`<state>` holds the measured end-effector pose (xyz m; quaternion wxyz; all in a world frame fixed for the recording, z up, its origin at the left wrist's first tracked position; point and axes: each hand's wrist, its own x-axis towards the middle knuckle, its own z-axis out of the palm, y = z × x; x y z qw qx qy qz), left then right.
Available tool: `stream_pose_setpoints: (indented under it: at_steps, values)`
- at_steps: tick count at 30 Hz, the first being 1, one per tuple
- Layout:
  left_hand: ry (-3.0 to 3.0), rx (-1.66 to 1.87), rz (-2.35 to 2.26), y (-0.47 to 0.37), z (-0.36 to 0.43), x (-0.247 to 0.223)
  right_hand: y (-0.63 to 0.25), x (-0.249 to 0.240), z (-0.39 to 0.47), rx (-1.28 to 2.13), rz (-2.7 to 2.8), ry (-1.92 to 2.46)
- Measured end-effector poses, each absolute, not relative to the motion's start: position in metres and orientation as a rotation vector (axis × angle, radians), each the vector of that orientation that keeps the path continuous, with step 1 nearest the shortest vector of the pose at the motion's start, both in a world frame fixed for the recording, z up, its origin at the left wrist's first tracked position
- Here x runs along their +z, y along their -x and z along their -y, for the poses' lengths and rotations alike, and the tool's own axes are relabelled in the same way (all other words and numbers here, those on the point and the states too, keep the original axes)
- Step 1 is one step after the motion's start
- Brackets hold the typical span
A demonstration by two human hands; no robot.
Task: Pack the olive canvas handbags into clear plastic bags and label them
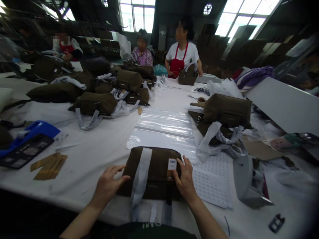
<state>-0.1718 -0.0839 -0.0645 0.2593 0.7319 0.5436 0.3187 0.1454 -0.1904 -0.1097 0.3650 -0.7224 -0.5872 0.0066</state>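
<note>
A dark olive handbag (pixel 157 166) lies flat on the table in front of me, its wrapped straps hanging toward my body. A white paper strip (pixel 142 176) runs across its left part. Near its right end sits a hang tag (pixel 171 169) with a barcode label. My left hand (pixel 109 182) is at the bag's left edge, thumb and fingers spread. My right hand (pixel 184 177) rests at the right end with fingers apart, the thumb by the tag. Just beyond the bag lie clear plastic bags (pixel 164 129).
Olive bags (pixel 94 103) with wrapped handles pile up at left, another stack (pixel 226 111) at right. A blue tape dispenser (pixel 37 129), brown paper pieces (pixel 50 166), printed sheets (pixel 211 182), a grey box-like holder (pixel 246 182) and a small black tool (pixel 276 222) lie around. Across the table a person (pixel 183 49) handles a bag.
</note>
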Motion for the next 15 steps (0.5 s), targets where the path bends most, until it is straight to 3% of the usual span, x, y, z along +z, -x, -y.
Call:
stream_pose_setpoints:
  at_steps: [7, 15]
  values:
    - [-2.035, 0.928, -1.329, 0.134, 0.096, -0.099, -0.142, -0.115, 0.192, 0.019, 1.494, 1.861]
    - [-1.464, 1.126, -2.077, 0.231, 0.051, -0.099, -0.151, -0.109, 0.192, 0.121, 1.446, 1.849]
